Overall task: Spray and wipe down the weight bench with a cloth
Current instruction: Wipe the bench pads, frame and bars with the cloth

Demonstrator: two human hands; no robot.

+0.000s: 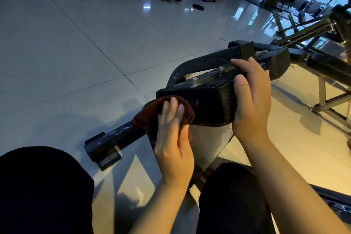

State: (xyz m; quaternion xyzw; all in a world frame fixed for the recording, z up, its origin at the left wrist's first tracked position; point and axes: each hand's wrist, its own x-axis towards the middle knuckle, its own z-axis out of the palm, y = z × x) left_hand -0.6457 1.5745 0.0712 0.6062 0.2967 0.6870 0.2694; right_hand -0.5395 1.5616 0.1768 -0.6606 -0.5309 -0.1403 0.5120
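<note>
My left hand [171, 138] presses the cloth [152, 114] with nearly straight fingers against the near left end of the pad [212, 104]. My right hand [250, 100] grips the pad's right side, fingers curled over its top. The pad runs away to the upper right, so my wipe should go rightward toward that hand.

1. Two bare hands: the left hand [173, 138] presses flat on the cloth, and the right hand [250, 99] grips the pad's end.
2. One dark red cloth [150, 112], against the left edge of the pad.
3. One black padded bench pad [212, 104], tilted up.
4. One black floor bar [114, 138] of the bench frame, with one end cap [103, 151].
5. One small dark object [198, 7] lying on the tiled floor [76, 53] far off.
</note>
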